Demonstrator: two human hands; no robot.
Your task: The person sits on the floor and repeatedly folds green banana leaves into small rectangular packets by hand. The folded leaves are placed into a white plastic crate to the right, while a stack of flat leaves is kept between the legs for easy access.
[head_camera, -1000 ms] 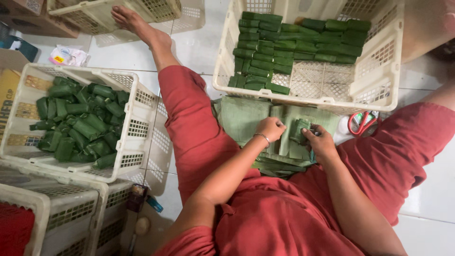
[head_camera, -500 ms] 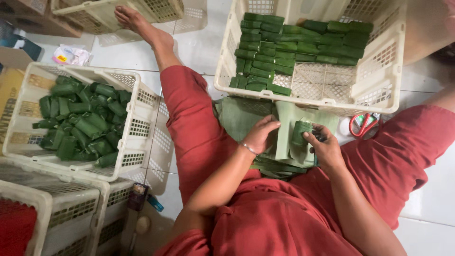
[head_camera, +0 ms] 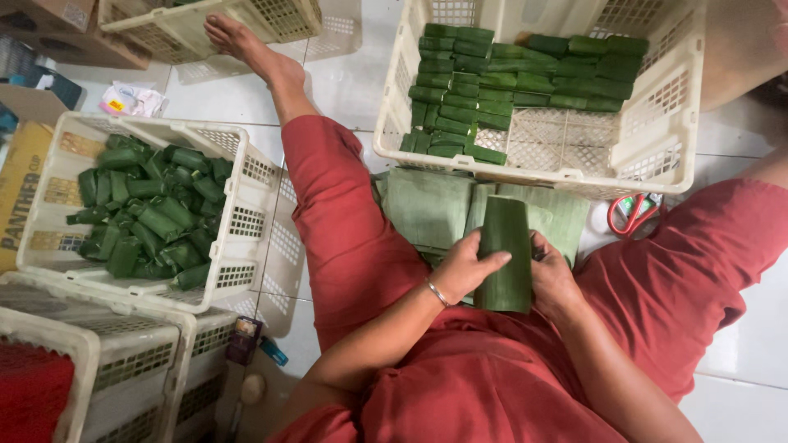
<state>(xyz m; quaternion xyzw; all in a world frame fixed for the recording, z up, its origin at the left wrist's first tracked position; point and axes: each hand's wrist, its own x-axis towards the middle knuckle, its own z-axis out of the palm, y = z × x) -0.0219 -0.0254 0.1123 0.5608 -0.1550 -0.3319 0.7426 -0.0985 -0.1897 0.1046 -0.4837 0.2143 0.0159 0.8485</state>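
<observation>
Seated on the tiled floor in red clothes, we grip a rolled green leaf wrap (head_camera: 504, 254) between our left hand (head_camera: 464, 269) and right hand (head_camera: 552, 275), above a stack of flat leaves (head_camera: 427, 205), just below a white crate (head_camera: 657, 156) of neatly laid green parcels (head_camera: 492, 90).

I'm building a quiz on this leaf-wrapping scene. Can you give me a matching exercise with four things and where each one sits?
Things:
1. rolled leaf strip
2. scissors
3. neat rows of wrapped parcels
4. loose pile of wrapped parcels

Places:
A. in the crate beside the left leg
B. between the left hand and right hand
C. on the floor under the far crate's near right corner
D. in the far crate ahead of the lap

Pairs: 1-B, 2-C, 3-D, 4-A
</observation>
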